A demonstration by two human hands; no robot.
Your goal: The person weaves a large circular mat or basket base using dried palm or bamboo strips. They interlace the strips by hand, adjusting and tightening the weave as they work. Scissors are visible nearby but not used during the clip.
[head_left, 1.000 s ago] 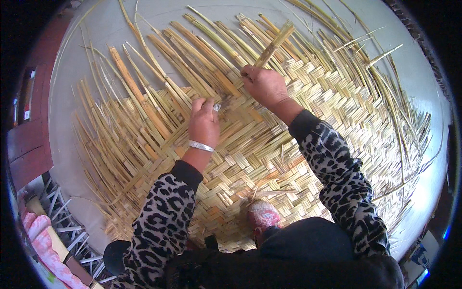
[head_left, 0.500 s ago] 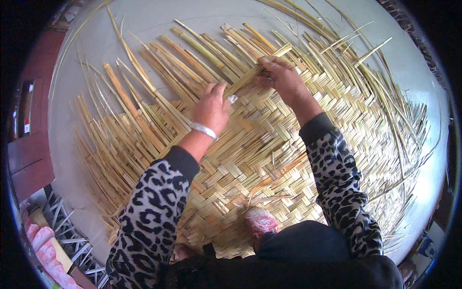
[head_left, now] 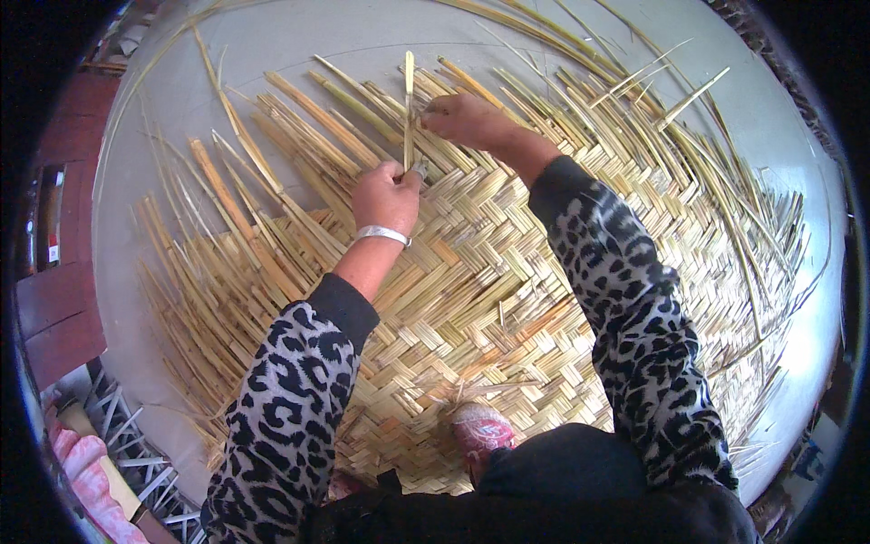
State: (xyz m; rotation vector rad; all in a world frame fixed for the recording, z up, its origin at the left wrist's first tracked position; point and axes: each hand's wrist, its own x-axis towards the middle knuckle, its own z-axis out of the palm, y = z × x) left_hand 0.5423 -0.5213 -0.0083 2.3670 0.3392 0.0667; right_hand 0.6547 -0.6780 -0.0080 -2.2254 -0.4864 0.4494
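Note:
A partly woven mat (head_left: 507, 272) of flat, pale split-cane strips lies beneath my arms. Near its far edge my left hand (head_left: 385, 199) is closed around the lower end of a cane strip (head_left: 409, 104), which points away from me. A small greyish thing (head_left: 421, 167) shows by the left thumb; its kind is unclear. My right hand (head_left: 467, 122) is just right of the strip, fingers curled and fingertips close to it. Whether those fingertips grip anything is hidden.
Loose strip ends (head_left: 217, 263) fan out from the mat's left and far edges over the grey floor (head_left: 299, 36). A foot in a red patterned covering (head_left: 480, 431) rests on the mat. Dark red wooden furniture (head_left: 63, 317) stands at the left; pink cloth (head_left: 86, 480) lies below it.
The strip has swung from slanting rightward across the weave to pointing straight away from me. My right hand has moved left, toward my left hand, which has shifted slightly.

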